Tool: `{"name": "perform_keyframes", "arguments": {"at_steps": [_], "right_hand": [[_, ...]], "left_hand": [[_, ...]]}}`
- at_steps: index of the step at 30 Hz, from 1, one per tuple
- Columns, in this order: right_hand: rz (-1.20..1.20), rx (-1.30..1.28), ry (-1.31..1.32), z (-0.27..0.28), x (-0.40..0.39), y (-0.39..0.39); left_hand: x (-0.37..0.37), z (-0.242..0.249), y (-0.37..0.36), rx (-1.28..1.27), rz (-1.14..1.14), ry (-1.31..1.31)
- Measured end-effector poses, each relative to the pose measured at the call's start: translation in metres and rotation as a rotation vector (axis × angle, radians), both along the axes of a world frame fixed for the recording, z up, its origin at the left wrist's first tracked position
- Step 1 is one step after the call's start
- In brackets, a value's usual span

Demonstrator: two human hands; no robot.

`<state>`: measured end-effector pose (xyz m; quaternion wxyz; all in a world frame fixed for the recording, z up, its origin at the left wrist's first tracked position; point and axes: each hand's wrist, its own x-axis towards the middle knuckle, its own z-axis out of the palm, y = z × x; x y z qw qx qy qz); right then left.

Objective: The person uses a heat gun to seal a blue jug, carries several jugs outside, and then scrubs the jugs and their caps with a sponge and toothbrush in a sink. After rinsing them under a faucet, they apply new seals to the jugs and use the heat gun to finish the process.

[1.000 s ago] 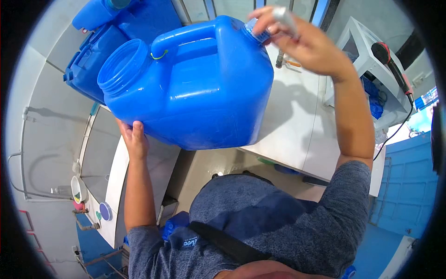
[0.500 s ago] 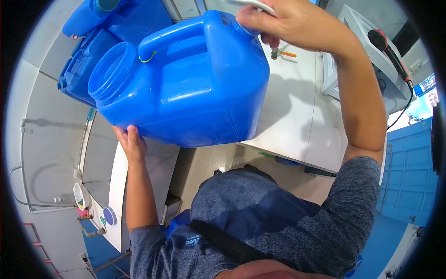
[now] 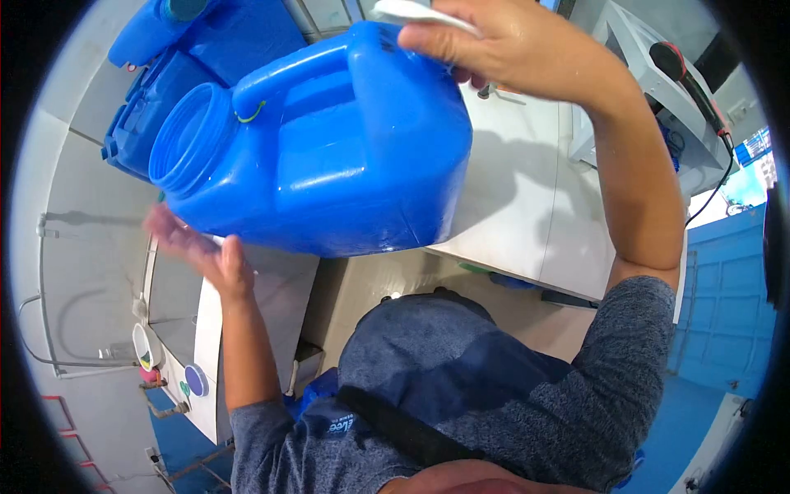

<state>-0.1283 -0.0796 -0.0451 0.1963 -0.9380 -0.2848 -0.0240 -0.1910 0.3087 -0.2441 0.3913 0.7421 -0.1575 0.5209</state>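
Note:
A big blue plastic jerrycan (image 3: pixel 329 181) lies tilted in front of me, its wide round mouth uncapped and facing left. A yellow-green tie loops around its handle near the mouth. My left hand (image 3: pixel 202 251) is just below the mouth end with fingers spread and nothing in them; the fingers are slightly blurred. At the base end, my right hand (image 3: pixel 510 45) is closed on a smooth white object with a rounded end (image 3: pixel 411 11), held against the jerrycan's upper corner. Most of that white object is hidden by the hand.
More blue jerrycans (image 3: pixel 136 123) stand at the upper left. A white counter (image 3: pixel 527 214) runs under the base end. On the right are a white cabinet (image 3: pixel 601 107) and a black-and-red corded tool (image 3: pixel 687 82). A blue round lid (image 3: pixel 195 380) lies at the lower left.
My left hand has come away from the jerrycan's underside and opened. My right hand has shifted left with the white object, and the jerrycan has moved slightly left.

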Motion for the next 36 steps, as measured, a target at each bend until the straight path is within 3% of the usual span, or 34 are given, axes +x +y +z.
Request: {"name": "perform_keyframes", "arguments": {"at_steps": [2,4,8,9,10,12,13,14,17,18,21,25,27,28,30,31,33,34,36], "right_hand": [[0.029,-0.036,0.113,-0.001,0.013,0.001],[0.026,-0.057,0.180,-0.001,0.011,0.006],[0.289,0.174,-0.060,-0.050,0.029,-0.020],[0.417,0.304,-0.181,-0.057,0.035,-0.022],[0.515,0.262,-0.166,-0.049,0.040,-0.023],[0.398,0.430,-0.075,-0.051,0.040,-0.006],[0.305,0.509,0.098,-0.056,0.049,-0.005],[0.370,0.511,0.120,-0.054,0.046,0.010],[0.232,0.435,0.061,-0.042,0.037,0.045],[0.208,0.418,0.014,-0.041,0.036,0.060],[0.811,0.667,-0.430,-0.042,0.060,0.139],[0.826,0.370,-0.069,-0.008,0.035,0.240],[0.790,0.407,0.166,-0.006,0.016,0.302],[0.811,0.369,0.158,-0.007,0.012,0.329],[0.783,0.342,-0.119,-0.024,0.015,0.423],[0.842,0.270,-0.095,-0.020,0.013,0.444],[0.902,0.197,-0.069,-0.016,0.007,0.487],[0.911,0.557,-0.134,-0.025,0.005,0.506],[0.845,0.745,-0.209,-0.052,0.034,0.531]], "left_hand": [[0.000,0.047,-0.035,0.173,0.057,-0.371],[-0.008,0.106,-0.059,0.574,0.005,-0.174],[0.022,0.158,-0.118,0.948,0.140,0.281],[0.017,0.168,-0.131,0.972,0.151,0.394],[0.026,0.170,-0.129,0.964,0.138,0.469],[0.050,0.168,-0.108,0.918,0.061,0.567],[0.043,0.172,-0.097,0.896,0.145,0.602],[0.036,0.179,-0.089,0.960,0.172,0.604],[0.013,0.197,-0.070,1.021,0.271,0.621],[0.005,0.203,-0.058,1.012,0.333,0.607],[-0.028,0.208,-0.011,0.994,0.540,0.511],[-0.060,0.199,0.068,0.921,0.771,0.496],[-0.079,0.195,0.107,0.871,0.867,0.530],[-0.087,0.193,0.130,0.854,0.898,0.541],[-0.104,0.193,0.201,0.987,0.880,0.615],[-0.111,0.189,0.237,0.985,0.872,0.622],[-0.121,0.175,0.317,0.791,0.911,0.715],[-0.127,0.172,0.350,0.789,0.906,0.725],[-0.141,0.166,0.405,0.790,0.786,0.584]]}}
